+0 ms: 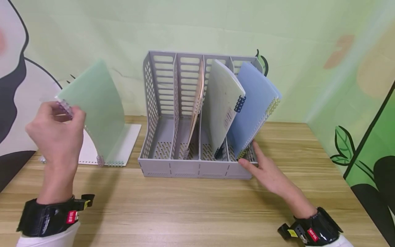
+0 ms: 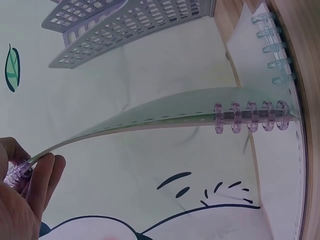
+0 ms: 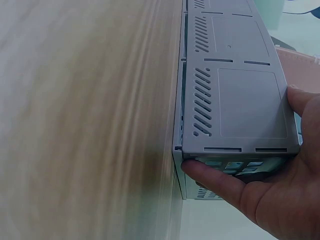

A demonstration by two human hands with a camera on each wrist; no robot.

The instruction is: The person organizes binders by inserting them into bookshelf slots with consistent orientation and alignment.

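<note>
My left hand [image 1: 58, 130] pinches a pale green loose-leaf notebook [image 1: 103, 99] by the purple rings at its upper end. The notebook stands on edge and bows, its lower rings close over a white notebook [image 1: 132, 135] that lies flat on the table. In the left wrist view, the fingers [image 2: 42, 182] lie against the spine. At the right front corner of a grey file rack [image 1: 185, 168], my right hand [image 1: 271, 175] grips the corner, thumb at the front lip and a finger along the side wall. A blue notebook [image 1: 251, 99] with yellow rings leans in the slot there.
In the rack's other slots stand a peach notebook [image 1: 197, 99] and a grey-green notebook [image 1: 220, 103] with dark rings. Behind the wooden table [image 1: 197, 209] hangs a printed green backdrop [image 1: 197, 24].
</note>
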